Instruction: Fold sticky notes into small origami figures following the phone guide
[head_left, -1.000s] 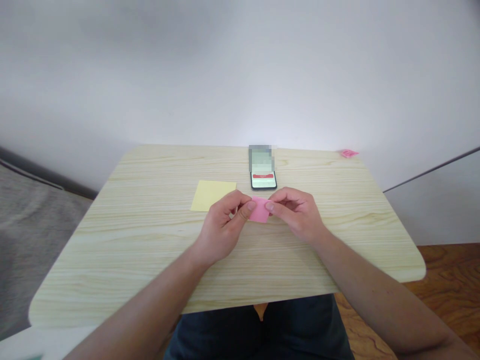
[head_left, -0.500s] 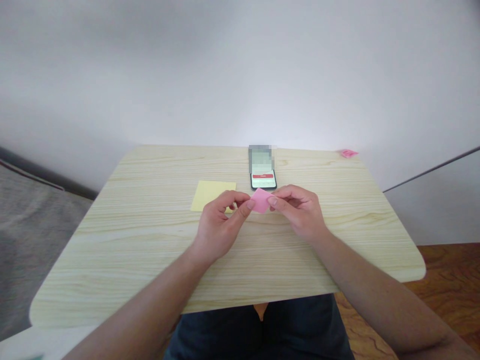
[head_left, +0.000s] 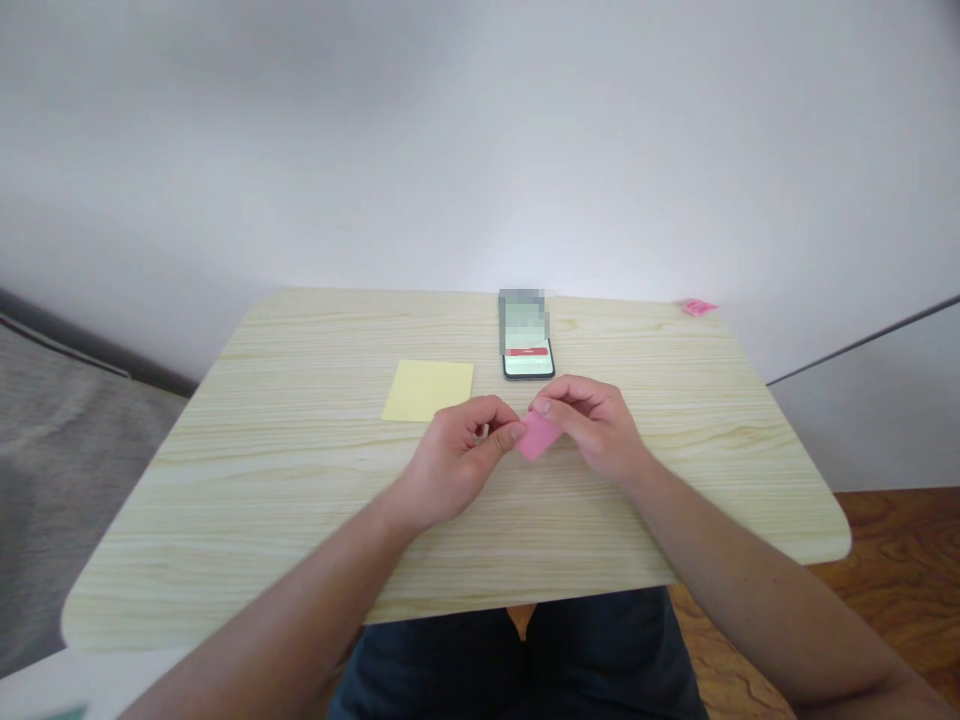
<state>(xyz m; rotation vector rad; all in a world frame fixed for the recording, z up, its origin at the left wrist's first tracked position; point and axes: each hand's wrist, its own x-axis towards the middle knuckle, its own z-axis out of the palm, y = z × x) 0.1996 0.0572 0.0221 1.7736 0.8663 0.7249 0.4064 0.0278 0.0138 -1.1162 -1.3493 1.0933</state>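
A small folded pink paper (head_left: 538, 437) is held up between my two hands over the table's middle. My left hand (head_left: 463, 455) pinches its left corner between thumb and forefinger. At its upper edge, the thumb and fingers of my right hand (head_left: 592, 425) are closed on it, covering part of that edge. A flat yellow paper square (head_left: 429, 388) lies just beyond my left hand. Behind the pink paper rests a phone (head_left: 528, 362) with its screen lit and its upper part blurred out.
The pale wood-grain table (head_left: 262, 480) stands against a white wall (head_left: 480, 150). At its back right corner lies a pink folded paper piece (head_left: 698, 307). Grey fabric (head_left: 67, 480) is on the left, and my legs (head_left: 450, 665) are under the front edge.
The pink paper has come nearer to me and turned. My right hand has shifted from its right corner to its upper edge; my left hand has moved slightly right.
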